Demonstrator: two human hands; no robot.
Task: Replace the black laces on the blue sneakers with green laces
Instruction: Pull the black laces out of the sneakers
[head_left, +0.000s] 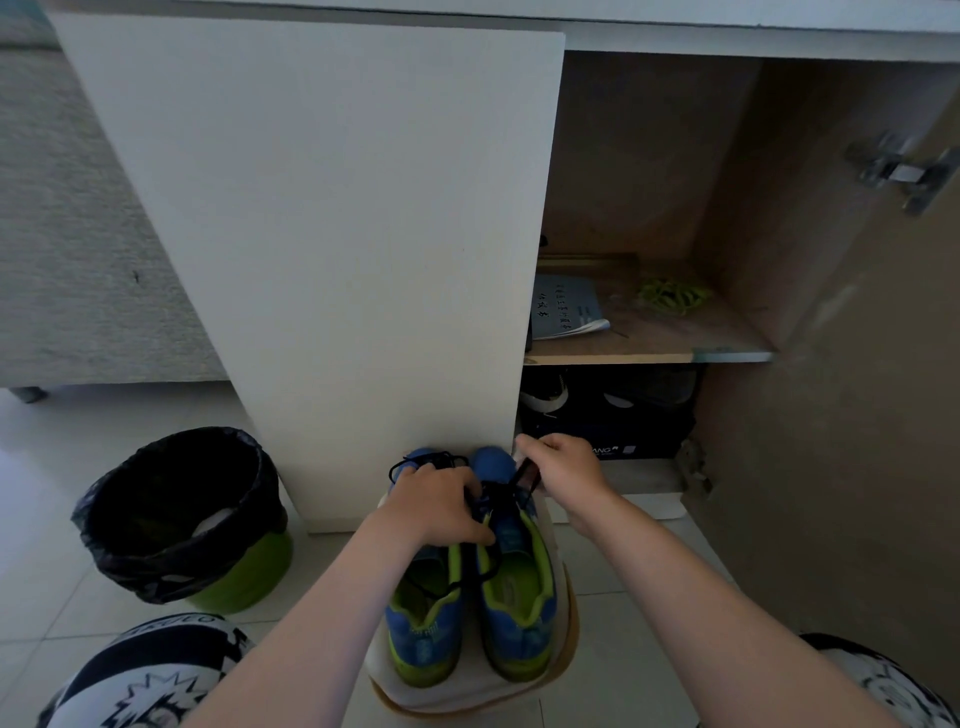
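White cabinet (311, 234) is standing open over pale floor tiles, with a bag-lined bin (176, 514) sitting at its left. Before it, the blue sneakers (519, 597) are lying side by side on a round stool (569, 639). The left hand (441, 506) is gripping them, fingers curled over the lacing. The right hand (563, 470) is pinching a black lace (523, 474). The green laces (672, 297) are lying on the cabinet shelf.

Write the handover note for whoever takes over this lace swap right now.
Left grip: grips the blue sneakers across their laced part.
Right grip: pinches a black lace end beside the right sneaker's toe.
Green laces: lying on the open cabinet's shelf, away from both hands.
Done: nothing replaced yet; black lacing shows on both sneakers.
Left: pull the black lacing out, fetch the green pair, thread it in.
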